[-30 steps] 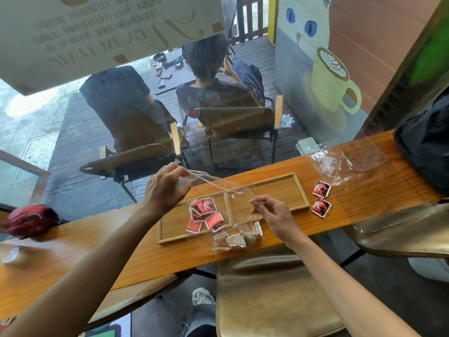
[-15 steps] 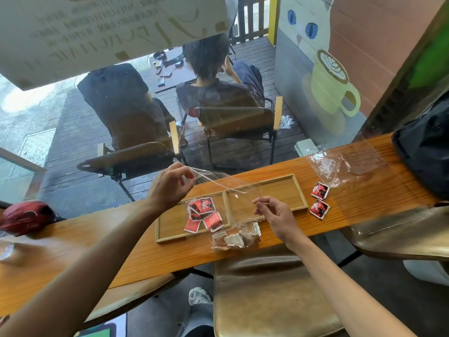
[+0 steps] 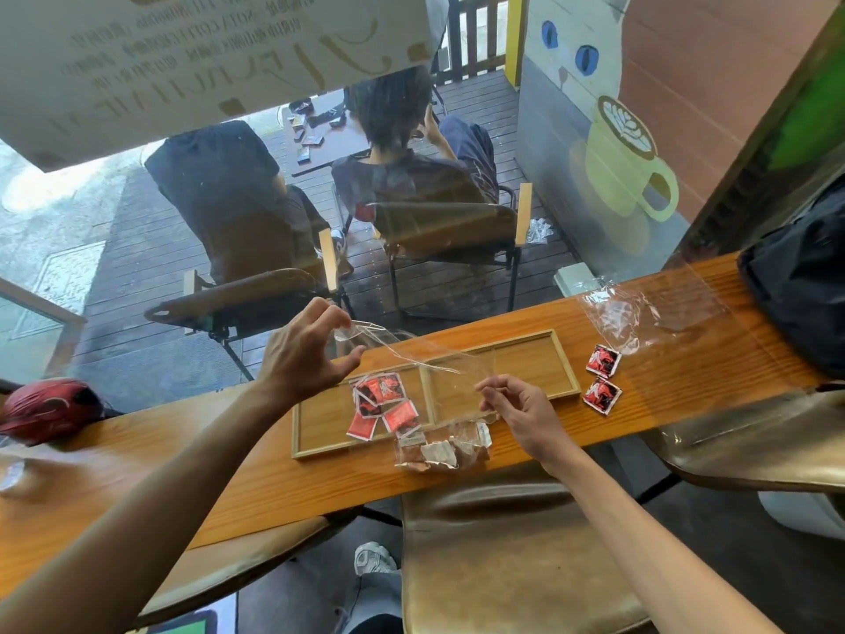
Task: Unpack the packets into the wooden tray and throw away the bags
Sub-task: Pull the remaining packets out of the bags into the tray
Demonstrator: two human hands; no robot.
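A long wooden counter runs along a window, with a black bag at its far right end and a red helmet at its left. A two-part wooden tray lies in the middle of the counter; its left compartment holds a loose pile of red packets, while its right compartment lies under the clear bag that both hands hold over the tray. The left hand is raised above the tray's far left edge, its fingers spread and curled, with the bag's corner at the fingertips; whether they actually grip it I cannot tell. The right hand pinches the bag's near edge between thumb and forefinger. The bag's lower end sags onto the counter just in front of the tray, holding pale packets. An empty bag lies crumpled to the right, and two red packets lie between it and the tray.
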